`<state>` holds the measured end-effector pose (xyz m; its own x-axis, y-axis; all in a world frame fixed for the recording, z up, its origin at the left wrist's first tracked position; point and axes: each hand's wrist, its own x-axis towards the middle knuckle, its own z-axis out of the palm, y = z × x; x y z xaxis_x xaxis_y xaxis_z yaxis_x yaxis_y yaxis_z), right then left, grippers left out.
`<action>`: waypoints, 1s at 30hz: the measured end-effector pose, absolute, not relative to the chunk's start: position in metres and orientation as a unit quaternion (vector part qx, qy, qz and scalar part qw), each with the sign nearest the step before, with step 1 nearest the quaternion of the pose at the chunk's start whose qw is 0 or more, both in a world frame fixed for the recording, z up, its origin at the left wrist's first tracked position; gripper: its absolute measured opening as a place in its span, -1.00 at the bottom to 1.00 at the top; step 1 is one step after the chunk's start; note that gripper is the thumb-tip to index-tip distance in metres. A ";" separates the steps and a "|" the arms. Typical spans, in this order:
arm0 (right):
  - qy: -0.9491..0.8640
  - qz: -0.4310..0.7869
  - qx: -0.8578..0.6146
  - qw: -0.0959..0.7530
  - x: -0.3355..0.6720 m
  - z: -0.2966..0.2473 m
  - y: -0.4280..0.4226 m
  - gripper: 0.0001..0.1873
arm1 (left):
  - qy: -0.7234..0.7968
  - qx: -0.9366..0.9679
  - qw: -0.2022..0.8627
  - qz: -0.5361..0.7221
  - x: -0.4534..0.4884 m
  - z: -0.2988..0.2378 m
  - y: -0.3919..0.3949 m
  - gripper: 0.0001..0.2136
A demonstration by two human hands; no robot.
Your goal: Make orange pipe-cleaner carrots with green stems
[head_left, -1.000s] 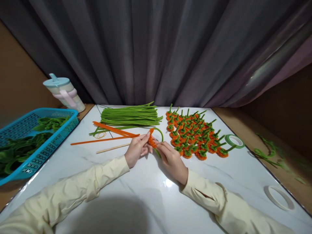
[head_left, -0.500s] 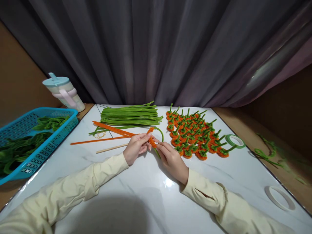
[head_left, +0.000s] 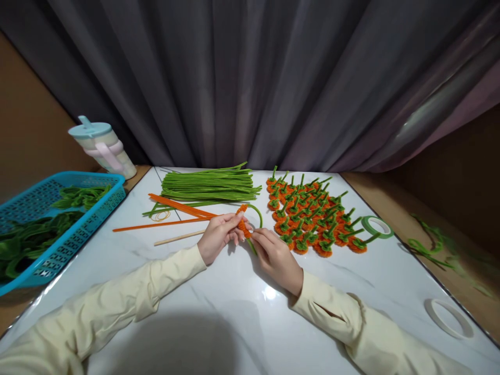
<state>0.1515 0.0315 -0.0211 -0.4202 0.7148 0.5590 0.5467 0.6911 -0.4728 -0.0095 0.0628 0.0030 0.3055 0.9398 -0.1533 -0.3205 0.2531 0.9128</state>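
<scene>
My left hand [head_left: 216, 237] and my right hand [head_left: 275, 255] meet at the middle of the white table [head_left: 219, 312]. Both pinch a coiled orange pipe cleaner [head_left: 244, 224] wound around a curved green pipe cleaner [head_left: 255, 211]. Just right of my hands lie several finished orange pieces with green stems [head_left: 312, 219]. Behind my hands sit a bundle of green pipe cleaners [head_left: 209, 186] and a few straight orange pipe cleaners [head_left: 175, 208]. A thin wooden stick [head_left: 177, 238] lies left of my left hand.
A blue basket [head_left: 74, 232] of green pieces stands at the left edge, with a lidded cup [head_left: 103, 148] behind it. A green tape roll [head_left: 375, 225] and a white tape roll [head_left: 447, 316] lie at the right. A dark curtain hangs behind.
My hands have shifted slightly around the orange coil, the fingers turning it a little. Nothing else on the table has moved.
</scene>
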 end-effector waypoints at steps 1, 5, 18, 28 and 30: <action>-0.836 0.106 -0.377 0.383 0.152 -0.021 0.031 -0.83 | 0.376 0.412 0.696 0.453 -0.009 0.003 0.063 -0.71; -0.844 0.091 -0.370 0.378 0.151 -0.019 0.031 -0.83 | 0.374 0.416 0.695 0.453 -0.009 0.003 0.062 -0.72; -0.854 0.091 -0.363 0.361 0.154 -0.021 0.030 -0.83 | 0.391 0.367 0.702 0.468 -0.014 0.001 0.071 -0.72; -0.855 0.096 -0.370 0.352 0.152 -0.024 0.032 -0.83 | 0.367 0.380 0.720 0.450 -0.010 -0.001 0.062 -0.72; -0.853 0.100 -0.365 0.358 0.152 -0.025 0.032 -0.84 | 0.359 0.363 0.733 0.450 -0.009 -0.001 0.060 -0.74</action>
<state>0.1515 0.0320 -0.0250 -0.4770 0.6951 0.5379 0.5517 0.7132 -0.4325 -0.0094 0.0604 -0.0010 0.3382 0.9197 -0.1996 -0.3991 0.3323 0.8546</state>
